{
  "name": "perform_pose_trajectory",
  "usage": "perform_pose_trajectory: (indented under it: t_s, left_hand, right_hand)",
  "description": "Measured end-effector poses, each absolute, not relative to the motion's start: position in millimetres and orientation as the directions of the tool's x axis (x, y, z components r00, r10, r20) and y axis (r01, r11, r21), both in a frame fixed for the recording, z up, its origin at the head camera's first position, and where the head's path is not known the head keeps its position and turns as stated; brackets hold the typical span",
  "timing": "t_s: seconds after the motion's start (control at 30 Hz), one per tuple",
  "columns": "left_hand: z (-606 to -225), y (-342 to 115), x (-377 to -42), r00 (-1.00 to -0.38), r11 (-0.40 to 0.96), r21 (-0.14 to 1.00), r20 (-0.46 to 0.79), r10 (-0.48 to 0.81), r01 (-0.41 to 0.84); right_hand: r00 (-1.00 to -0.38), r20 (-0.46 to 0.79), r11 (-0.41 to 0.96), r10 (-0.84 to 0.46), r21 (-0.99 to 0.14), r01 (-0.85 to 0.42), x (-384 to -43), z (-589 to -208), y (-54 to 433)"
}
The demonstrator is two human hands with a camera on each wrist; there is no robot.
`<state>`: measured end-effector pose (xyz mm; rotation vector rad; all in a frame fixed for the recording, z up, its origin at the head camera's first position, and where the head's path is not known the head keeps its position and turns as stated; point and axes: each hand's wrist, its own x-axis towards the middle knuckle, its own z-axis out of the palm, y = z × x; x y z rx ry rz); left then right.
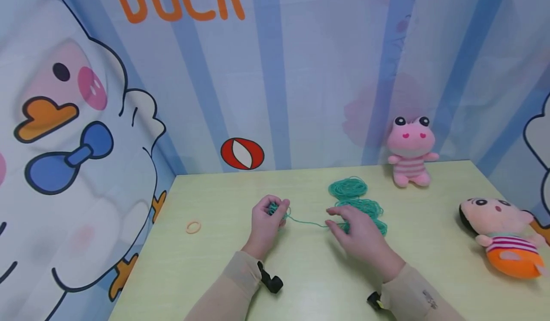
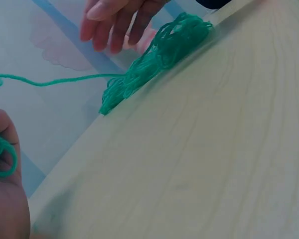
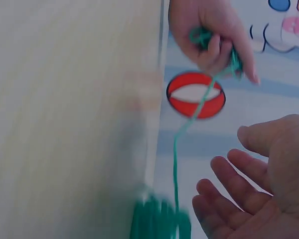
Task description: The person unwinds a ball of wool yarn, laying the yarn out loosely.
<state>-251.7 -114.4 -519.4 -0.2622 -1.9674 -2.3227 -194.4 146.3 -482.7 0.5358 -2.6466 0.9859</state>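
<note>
My left hand (image 1: 264, 225) grips a small bundle of green yarn (image 1: 272, 208), and loops of it poke out between the curled fingers. From there a single yarn strand (image 2: 55, 81) runs across to a larger heap of loose green yarn (image 1: 360, 206) on the table. Beside the near left of that heap hovers my right hand (image 1: 363, 237), with thumb and fingers spread apart. In the right wrist view the fingers (image 3: 239, 191) are relaxed and hold nothing, while the strand passes beside them. Part of the heap is hidden behind the right hand in the head view.
A small light-orange ring (image 1: 193, 227) lies at the left of the pale wooden table (image 1: 309, 283). A pink plush toy (image 1: 411, 151) sits at the back right edge. Another plush doll in orange shorts (image 1: 502, 237) lies at the right. A printed cloth backdrop (image 1: 309, 72) stands behind.
</note>
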Motion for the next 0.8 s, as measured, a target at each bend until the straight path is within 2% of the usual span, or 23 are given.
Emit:
perform_pose_trajectory:
  t_s: [0.13,0.33,0.53,0.8]
  left_hand:
    - [-518.9,-114.4,-251.1,-0.98,-0.174,0.969,0.19,0.062,0.177]
    - [-520.7,-114.6,-251.3,-0.976,-0.172,0.968,0.199,0.086,0.182]
    - [-521.4,-114.0,-252.5,-0.98,-0.168,0.971,0.183,0.083,0.168]
    - [-518.4,-113.5,-250.7,-0.979,-0.175,0.97,0.185,0.08,0.169]
  right_hand:
    - [-0.899,0.292,0.674,-0.327,-0.594,-0.439,-198.6,-483.8,110.8]
    - [-0.905,0.254,0.666,-0.341,-0.614,-0.423,-202.7,-481.7,83.0]
    - [-0.917,0.312,0.649,-0.248,-0.649,-0.396,-202.5,-478.6,95.4]
    - [-0.899,0.425,0.607,-0.104,-0.689,-0.396,-199.8,-469.2,134.2]
